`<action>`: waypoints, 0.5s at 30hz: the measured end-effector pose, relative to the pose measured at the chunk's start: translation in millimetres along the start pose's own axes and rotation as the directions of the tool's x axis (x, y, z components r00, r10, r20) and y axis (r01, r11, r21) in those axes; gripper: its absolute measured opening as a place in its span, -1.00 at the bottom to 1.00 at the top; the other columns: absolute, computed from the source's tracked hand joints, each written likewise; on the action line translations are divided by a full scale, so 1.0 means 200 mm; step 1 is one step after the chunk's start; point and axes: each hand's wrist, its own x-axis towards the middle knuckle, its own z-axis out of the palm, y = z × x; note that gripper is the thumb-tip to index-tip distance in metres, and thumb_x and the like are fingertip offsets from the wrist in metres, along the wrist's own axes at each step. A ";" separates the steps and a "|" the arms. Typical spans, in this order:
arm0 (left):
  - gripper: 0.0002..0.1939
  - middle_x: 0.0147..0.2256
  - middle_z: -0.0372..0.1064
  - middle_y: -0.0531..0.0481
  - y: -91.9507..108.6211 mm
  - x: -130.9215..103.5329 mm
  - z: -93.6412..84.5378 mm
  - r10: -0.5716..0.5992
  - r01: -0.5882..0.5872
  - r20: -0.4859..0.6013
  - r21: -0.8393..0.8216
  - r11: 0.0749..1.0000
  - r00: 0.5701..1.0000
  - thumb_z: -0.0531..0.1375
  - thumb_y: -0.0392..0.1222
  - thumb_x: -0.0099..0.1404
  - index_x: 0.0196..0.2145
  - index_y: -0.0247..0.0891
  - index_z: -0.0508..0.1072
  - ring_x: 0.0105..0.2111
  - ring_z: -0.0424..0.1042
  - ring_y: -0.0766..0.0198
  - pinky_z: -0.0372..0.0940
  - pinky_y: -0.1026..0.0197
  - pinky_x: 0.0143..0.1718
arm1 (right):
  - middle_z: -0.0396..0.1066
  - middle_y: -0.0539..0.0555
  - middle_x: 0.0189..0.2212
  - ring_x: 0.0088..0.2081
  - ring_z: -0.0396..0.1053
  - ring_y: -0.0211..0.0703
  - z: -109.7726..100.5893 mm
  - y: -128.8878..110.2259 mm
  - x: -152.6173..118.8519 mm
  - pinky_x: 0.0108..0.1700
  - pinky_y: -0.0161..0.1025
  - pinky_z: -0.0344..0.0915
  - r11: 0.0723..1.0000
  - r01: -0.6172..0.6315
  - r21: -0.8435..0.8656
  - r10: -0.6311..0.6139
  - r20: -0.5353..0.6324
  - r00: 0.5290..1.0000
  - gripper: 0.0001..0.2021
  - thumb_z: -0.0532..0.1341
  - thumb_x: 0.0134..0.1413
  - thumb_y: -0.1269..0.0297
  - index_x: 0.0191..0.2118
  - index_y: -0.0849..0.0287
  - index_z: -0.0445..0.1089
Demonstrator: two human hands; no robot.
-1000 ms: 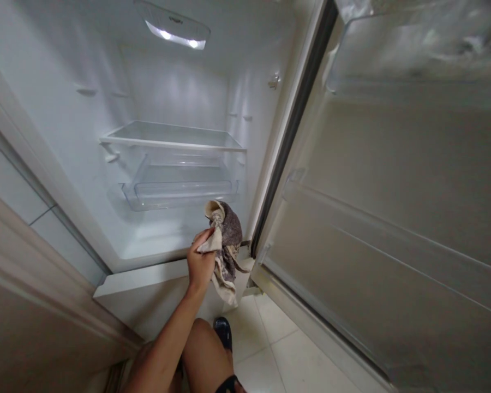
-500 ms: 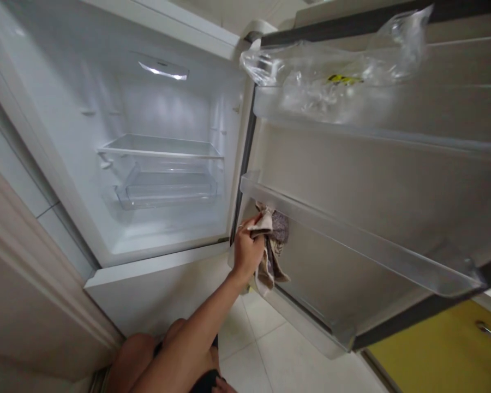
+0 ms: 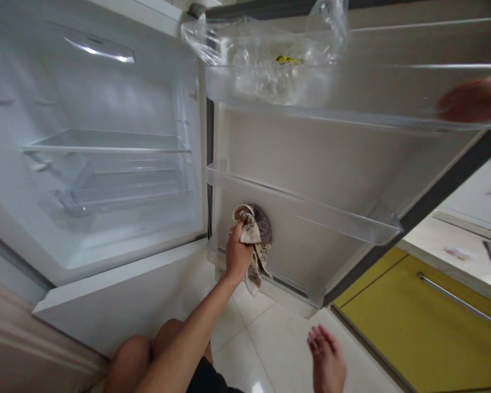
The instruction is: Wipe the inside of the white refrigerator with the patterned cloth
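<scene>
While the left hand (image 3: 238, 254) has its fingers closed on a bunched cloth (image 3: 258, 233), folds protrude beyond them before the fridge door's (image 3: 294, 142) inner face and hang lower; contact cannot be told. The right hand (image 3: 327, 360), fingers loosely curled, seemingly empty, is below the door's bottom edge.

floor (image 3: 280, 338): pale tiles, bright glint | cabinet (image 3: 417, 327): yellow, metal handle (image 3: 462, 303) | counter (image 3: 427, 237): pale, above cabinet

Up on the open fridge door (image 3: 303, 153), a clear shelf (image 3: 380, 106) carries a crumpled plastic bag (image 3: 265, 68) at its inner end and something reddish-brown (image 3: 472, 101) at its outer end. Beyond, the pale tabletop (image 3: 427, 240) bears a small blurred item (image 3: 458, 254).
</scene>
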 end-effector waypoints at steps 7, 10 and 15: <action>-0.45 0.18 0.51 -0.33 0.05 -0.06 0.02 -0.139 0.090 0.240 0.205 0.975 0.961 0.12 -0.51 0.29 0.21 -0.33 0.43 0.22 0.48 -0.06 0.35 -0.04 0.31 | 0.43 -0.11 -0.40 -0.29 0.36 -0.29 0.43 -0.72 0.56 -0.27 -0.35 0.33 0.916 0.391 0.095 -0.400 0.118 0.909 -0.65 0.42 -0.09 -0.03 -0.35 0.12 0.41; -0.47 0.14 0.51 -0.40 0.07 -0.06 0.04 -0.165 0.098 0.292 0.233 0.968 0.942 0.08 -0.55 0.27 0.16 -0.38 0.45 0.21 0.48 -0.12 0.33 -0.08 0.31 | 0.17 -0.20 -0.57 -0.49 0.13 -0.32 0.56 -0.72 0.63 -0.43 -0.33 0.20 0.927 0.366 0.081 -0.375 0.139 0.917 -0.58 0.38 0.01 -0.11 -0.46 0.08 0.24; -0.52 0.17 0.49 -0.41 0.09 -0.09 0.11 -0.214 0.141 0.328 0.232 0.962 0.920 0.08 -0.54 0.28 0.13 -0.35 0.41 0.24 0.46 -0.14 0.33 -0.11 0.30 | 0.28 -0.19 -0.52 -0.44 0.19 -0.31 0.56 -0.62 0.63 -0.37 -0.34 0.31 0.934 0.327 0.145 -0.335 0.031 0.942 -0.59 0.35 0.12 -0.15 -0.40 0.10 0.34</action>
